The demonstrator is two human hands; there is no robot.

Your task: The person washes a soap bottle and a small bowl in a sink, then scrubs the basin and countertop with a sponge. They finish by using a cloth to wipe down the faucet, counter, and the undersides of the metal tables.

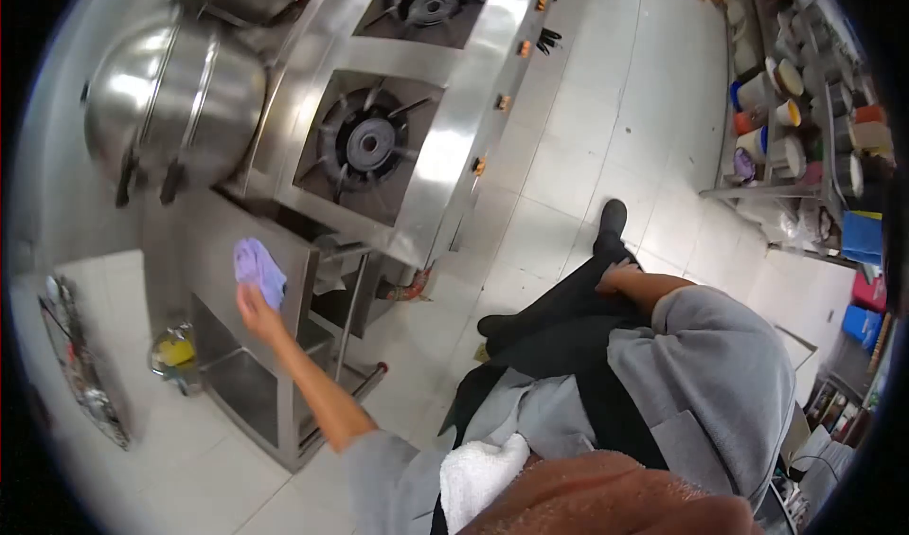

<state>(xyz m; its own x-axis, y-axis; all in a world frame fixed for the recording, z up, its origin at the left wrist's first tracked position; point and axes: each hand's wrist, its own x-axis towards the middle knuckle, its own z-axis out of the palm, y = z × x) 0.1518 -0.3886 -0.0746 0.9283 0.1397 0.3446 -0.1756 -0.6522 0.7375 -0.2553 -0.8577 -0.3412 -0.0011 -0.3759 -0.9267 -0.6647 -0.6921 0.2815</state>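
Observation:
A crumpled purple cloth (259, 270) is in my left hand (258, 310), its fingers closed on the lower end. The cloth lies against the upright steel side panel (213, 270) of the unit beside the stove. My right hand (620, 276) rests on my dark-trousered leg near the knee, fingers spread and nothing visible in it. Up and to the right of the cloth is the steel stove (431, 180) with black burners (370, 144).
Large steel pots (175, 99) stand at the upper left. Below the panel is an open steel shelf (241, 393), with a wire-like basket holding something yellow (175, 350) beside it. Loaded shelving (776, 192) lines the right. A red-handled pipe (409, 287) projects below the stove.

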